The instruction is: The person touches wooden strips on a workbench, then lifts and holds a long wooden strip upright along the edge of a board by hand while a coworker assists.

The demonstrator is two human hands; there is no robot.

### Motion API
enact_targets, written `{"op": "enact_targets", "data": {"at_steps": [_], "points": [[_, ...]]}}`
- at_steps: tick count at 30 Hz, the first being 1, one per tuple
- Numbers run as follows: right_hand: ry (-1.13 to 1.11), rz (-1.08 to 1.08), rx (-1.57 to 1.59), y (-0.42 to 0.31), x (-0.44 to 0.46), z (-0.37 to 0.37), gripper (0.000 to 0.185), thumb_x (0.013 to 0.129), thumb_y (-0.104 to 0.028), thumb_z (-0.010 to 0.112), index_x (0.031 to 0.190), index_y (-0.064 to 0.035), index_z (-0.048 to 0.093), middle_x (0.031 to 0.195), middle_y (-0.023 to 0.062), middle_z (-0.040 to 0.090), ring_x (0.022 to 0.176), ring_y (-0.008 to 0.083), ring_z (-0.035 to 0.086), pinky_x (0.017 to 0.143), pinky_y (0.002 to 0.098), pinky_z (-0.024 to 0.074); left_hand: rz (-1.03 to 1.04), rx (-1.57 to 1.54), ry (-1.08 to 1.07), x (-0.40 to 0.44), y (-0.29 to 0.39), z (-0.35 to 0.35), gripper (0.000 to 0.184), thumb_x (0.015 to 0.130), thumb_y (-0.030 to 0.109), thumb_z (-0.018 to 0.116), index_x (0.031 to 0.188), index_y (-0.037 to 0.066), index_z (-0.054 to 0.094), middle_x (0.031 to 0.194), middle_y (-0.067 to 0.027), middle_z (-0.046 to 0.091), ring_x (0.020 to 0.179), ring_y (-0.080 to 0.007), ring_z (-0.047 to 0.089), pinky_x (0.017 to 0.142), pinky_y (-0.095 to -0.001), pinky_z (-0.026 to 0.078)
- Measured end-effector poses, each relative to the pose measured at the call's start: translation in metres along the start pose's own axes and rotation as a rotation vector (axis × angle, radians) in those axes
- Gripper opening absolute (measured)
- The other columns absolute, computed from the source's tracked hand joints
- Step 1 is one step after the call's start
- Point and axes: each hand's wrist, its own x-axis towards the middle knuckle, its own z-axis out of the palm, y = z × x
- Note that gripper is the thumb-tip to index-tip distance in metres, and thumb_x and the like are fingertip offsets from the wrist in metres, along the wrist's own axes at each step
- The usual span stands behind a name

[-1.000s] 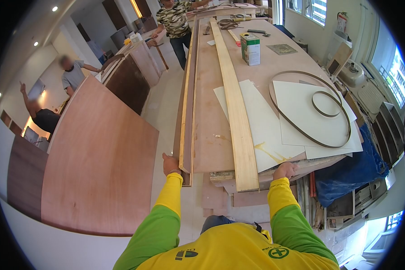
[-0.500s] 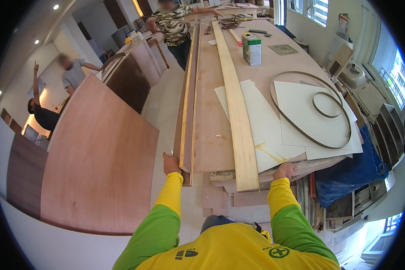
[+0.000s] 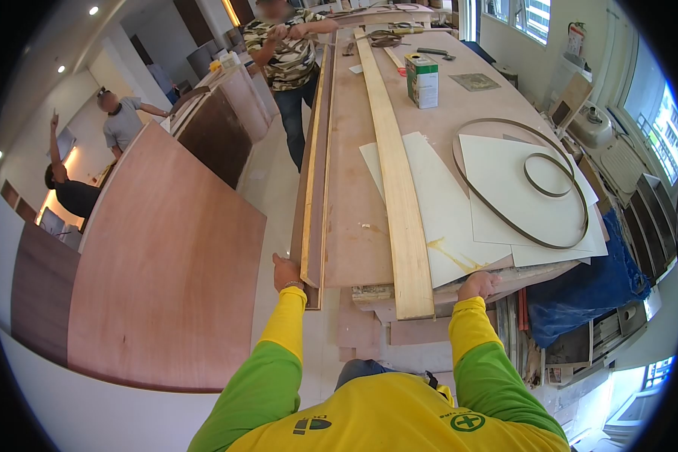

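Observation:
My left hand (image 3: 286, 273) is closed on the near left side of a long, narrow wooden panel (image 3: 314, 226) with pale edge strips, which runs along the table's left side. Some of its fingers are hidden by the panel. At the near edge of the worktable (image 3: 531, 280), my right hand (image 3: 478, 285) grips the rim with curled fingers. Between my hands a long pale wooden plank (image 3: 403, 218) lies lengthwise, its near end jutting past the table edge. White sheets (image 3: 448, 203) lie partly under the plank, and a coiled edging strip (image 3: 580, 197) rests on other sheets to the right.
A green and white can (image 3: 422, 81) and a hammer (image 3: 437, 53) stand or lie farther up the table. Beyond the panel, a person in a camouflage shirt (image 3: 290, 53) stands at the left side. A large plywood sheet (image 3: 166, 264) leans at left; a blue tarp (image 3: 580, 294) hangs at right.
The person in camouflage has drawn an outstretched arm back from over the table, bringing both hands together at the chest, and stands slightly farther left. My hands keep their places.

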Motion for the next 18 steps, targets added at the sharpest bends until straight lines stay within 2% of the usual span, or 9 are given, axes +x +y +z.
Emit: {"op": "enact_targets", "data": {"at_steps": [4,18], "points": [[-0.001,0.035,0.004,-0.0011,0.0002,0.0010,0.076,0.099,-0.059,0.034,0.121,0.0084,0.059,0.119,0.0341,0.062,0.112,0.0484,0.061,0.095,0.0530,0.0504,0.001,-0.004,0.002,0.0009,-0.0008,0.0012,0.043,0.102,0.026,0.036,0.140,0.007,0.042,0.105,-0.0231,0.070,0.098,-0.0428,0.067,0.082,-0.0509,0.052],[-0.008,0.017,-0.004,-0.0021,-0.0074,-0.0047,0.073,0.099,-0.059,0.035,0.121,0.0061,0.059,0.118,0.0337,0.062,0.110,0.0488,0.061,0.094,0.0540,0.0507,0.016,-0.047,-0.009,-0.0009,0.0001,-0.0033,0.044,0.102,0.024,0.035,0.141,0.004,0.041,0.107,-0.0245,0.069,0.100,-0.0432,0.066,0.084,-0.0504,0.051]]}}
